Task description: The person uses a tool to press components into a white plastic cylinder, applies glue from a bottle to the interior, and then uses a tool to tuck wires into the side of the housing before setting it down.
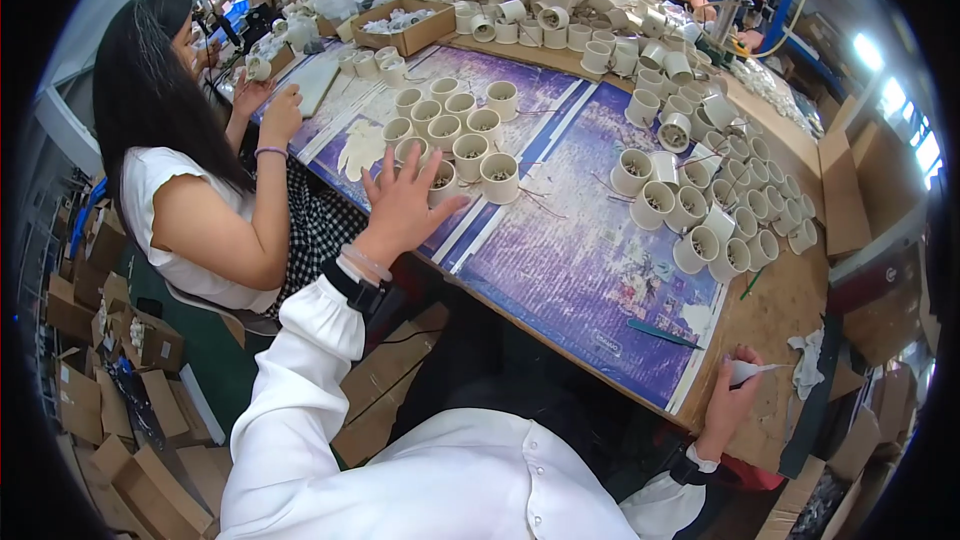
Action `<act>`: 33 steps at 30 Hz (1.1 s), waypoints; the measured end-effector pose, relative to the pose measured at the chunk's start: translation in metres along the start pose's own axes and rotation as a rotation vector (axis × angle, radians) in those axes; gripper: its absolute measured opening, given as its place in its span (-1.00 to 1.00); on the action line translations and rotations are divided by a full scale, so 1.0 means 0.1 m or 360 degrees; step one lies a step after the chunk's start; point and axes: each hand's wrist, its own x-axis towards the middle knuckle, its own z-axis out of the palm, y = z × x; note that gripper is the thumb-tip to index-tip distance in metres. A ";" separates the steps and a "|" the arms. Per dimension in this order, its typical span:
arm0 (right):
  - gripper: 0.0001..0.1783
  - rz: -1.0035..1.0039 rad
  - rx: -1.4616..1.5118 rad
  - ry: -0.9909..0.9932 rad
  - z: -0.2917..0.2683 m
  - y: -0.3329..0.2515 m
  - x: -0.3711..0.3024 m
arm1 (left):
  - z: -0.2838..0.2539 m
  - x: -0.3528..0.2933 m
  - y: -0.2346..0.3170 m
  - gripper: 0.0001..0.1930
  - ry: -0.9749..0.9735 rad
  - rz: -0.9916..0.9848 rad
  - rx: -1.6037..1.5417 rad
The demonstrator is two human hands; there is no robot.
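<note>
Left hand [402, 212] part-covers cup [444, 179]; right hand [733, 400] partly hides white pointed tool [744, 371]

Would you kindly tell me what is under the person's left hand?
The left hand partly hides white cups; small pieces show inside one. Whatever lies directly beneath the hand is covered and cannot be seen.

Cups [443, 138] on mat [590, 260], ctn [428, 33] bhnd
</note>
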 end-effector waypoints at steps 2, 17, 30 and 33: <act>-0.63 -0.0019 0.0043 0.0020 0.01 0.04 0.00 | -0.01 0.13 -0.07 -0.18 -0.0064 -0.0068 0.0002; -0.66 -0.0022 0.0020 0.0065 0.02 0.03 -0.01 | 0.03 0.70 0.00 -0.15 -0.0046 0.0181 -0.0169; -0.67 0.0022 0.0064 0.0087 0.02 0.00 -0.01 | 0.20 1.43 0.68 -0.16 -0.0481 0.0440 -0.0030; -0.68 0.0024 0.0091 0.0075 0.03 -0.02 -0.02 | 0.23 1.60 0.62 -0.20 -0.0404 0.0381 0.0068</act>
